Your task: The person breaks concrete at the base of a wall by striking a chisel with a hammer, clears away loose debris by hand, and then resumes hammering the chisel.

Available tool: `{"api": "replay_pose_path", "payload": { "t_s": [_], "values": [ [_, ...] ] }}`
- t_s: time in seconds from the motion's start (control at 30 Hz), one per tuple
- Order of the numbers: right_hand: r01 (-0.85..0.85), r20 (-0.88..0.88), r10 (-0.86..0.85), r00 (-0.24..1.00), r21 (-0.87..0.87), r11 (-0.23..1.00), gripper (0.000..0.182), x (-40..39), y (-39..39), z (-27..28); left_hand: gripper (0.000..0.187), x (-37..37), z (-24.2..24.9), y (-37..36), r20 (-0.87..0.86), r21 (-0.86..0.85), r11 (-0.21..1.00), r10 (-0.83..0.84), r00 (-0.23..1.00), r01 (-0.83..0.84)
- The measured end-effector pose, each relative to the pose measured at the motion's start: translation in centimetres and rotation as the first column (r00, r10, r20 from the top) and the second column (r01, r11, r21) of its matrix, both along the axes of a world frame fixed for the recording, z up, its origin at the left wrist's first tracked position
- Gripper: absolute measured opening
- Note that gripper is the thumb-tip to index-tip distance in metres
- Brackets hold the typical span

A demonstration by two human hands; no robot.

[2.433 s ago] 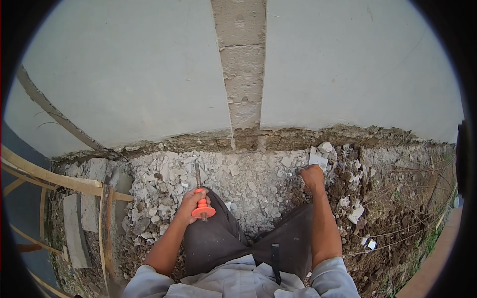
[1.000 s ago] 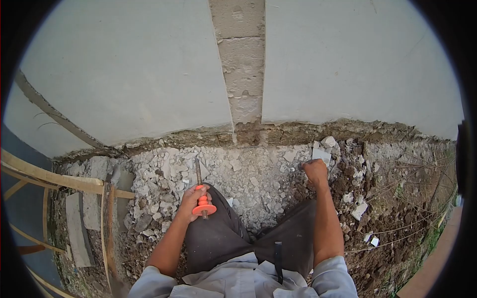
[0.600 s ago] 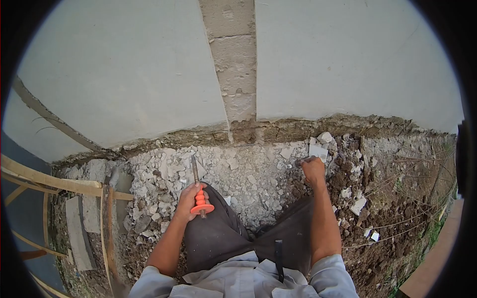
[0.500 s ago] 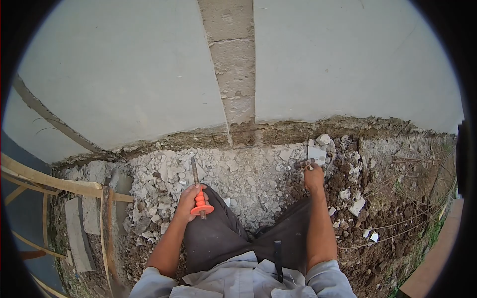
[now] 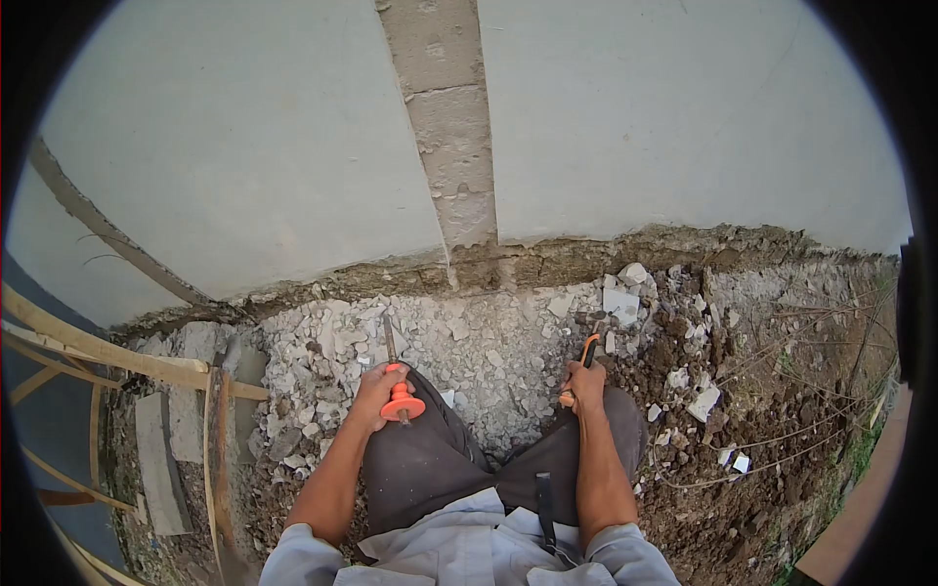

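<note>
My left hand (image 5: 376, 393) is wrapped round a chisel with an orange ribbed grip and round guard (image 5: 402, 406). Its metal shaft points up toward the wall. In my right hand (image 5: 584, 383) is a hammer (image 5: 591, 349) with an orange and black handle, held by the handle with its dark head away from me, over the rubble (image 5: 459, 342). Both hands are close to my knees, apart from each other. A bare strip (image 5: 452, 156) runs down between the white plaster panels of the wall (image 5: 254, 146).
At the left are wooden boards (image 5: 147, 363) forming a frame and a long concrete piece (image 5: 159, 464). Brown soil with white fragments (image 5: 703, 404) and dry twigs lies to the right. A brownish board (image 5: 850, 508) edges the far right.
My right hand has moved left and toward me with the hammer, and the orange part of its handle now shows. My left hand still holds the chisel. The view has shifted slightly.
</note>
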State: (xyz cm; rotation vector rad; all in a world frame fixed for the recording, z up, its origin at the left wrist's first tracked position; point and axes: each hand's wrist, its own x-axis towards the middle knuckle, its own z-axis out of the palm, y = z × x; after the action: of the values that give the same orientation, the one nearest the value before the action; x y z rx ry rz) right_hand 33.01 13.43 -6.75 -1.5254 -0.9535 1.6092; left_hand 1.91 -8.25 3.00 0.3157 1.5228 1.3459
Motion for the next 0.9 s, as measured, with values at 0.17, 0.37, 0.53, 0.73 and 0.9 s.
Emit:
{"api": "replay_pose_path", "payload": {
  "t_s": [0.17, 0.37, 0.53, 0.73, 0.9],
  "values": [
    [0.013, 0.15, -0.101, 0.984, 0.496, 0.868, 0.012, -0.9, -1.8, 6.1, 0.028, 1.3, 0.1, 3.5, -0.041, -0.124, 0.974, -0.199, 0.979, 0.192],
    [0.062, -0.188, -0.008, 0.982, 0.281, 0.958, 0.02, -1.7, -4.9, 10.5, 0.024, 3.7, -4.9, 11.4, 0.126, -0.142, 0.948, -0.267, 0.956, 0.283],
    [0.032, -0.07, -0.033, 0.997, -0.016, 0.999, 0.022, -1.3, -7.8, 6.9, 0.014, 4.2, -10.3, 16.9, 0.238, -0.194, 0.947, -0.207, 0.949, 0.255],
    [-0.027, -0.016, 0.026, 1.0, -0.067, 0.997, 0.023, -1.9, -5.8, 5.0, 0.014, 5.7, -13.0, 21.7, 0.331, -0.105, 0.994, 0.051, 0.942, -0.017],
    [-0.093, 0.086, 0.096, 0.992, -0.041, 0.995, 0.023, -2.1, -5.5, 2.9, 0.02, 4.4, -13.0, 22.8, 0.355, -0.178, 0.918, -0.277, 0.893, 0.355]
  ]
}}
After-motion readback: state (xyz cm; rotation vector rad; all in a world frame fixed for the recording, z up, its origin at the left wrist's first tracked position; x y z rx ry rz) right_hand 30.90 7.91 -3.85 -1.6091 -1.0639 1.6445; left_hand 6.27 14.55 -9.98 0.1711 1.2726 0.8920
